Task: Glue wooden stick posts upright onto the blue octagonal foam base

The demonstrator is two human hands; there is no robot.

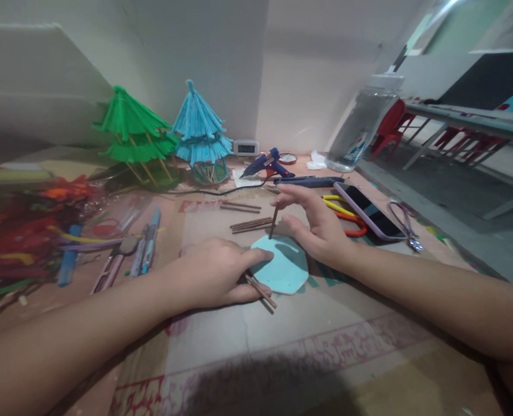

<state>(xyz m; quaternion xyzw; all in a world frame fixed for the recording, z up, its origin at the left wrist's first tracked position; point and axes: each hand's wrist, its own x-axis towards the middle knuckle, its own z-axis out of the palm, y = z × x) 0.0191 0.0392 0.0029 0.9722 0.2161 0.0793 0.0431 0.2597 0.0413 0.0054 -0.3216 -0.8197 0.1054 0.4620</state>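
Note:
A light blue many-sided flat piece (289, 266) lies on the table between my hands. My left hand (217, 268) is closed on its left side, one finger pressed on top of it. Two or so thin brown sticks (265, 296) jut out by the fingers of this hand; how they are held is partly hidden. In a pinch, my right hand (319, 225) has a short brown stick (274, 221) nearly upright, its lower end at the piece's far edge. Beyond it lie several loose brown sticks (250, 225).
Green (130, 124) and blue (200, 127) tiered-roof models stand at the back, near a glue gun (267, 164) and a digital clock (245, 148). A phone (369, 212) and orange-handled tool (356, 225) lie right. Pens (150, 240) and blurred red craft material (18, 237) lie left.

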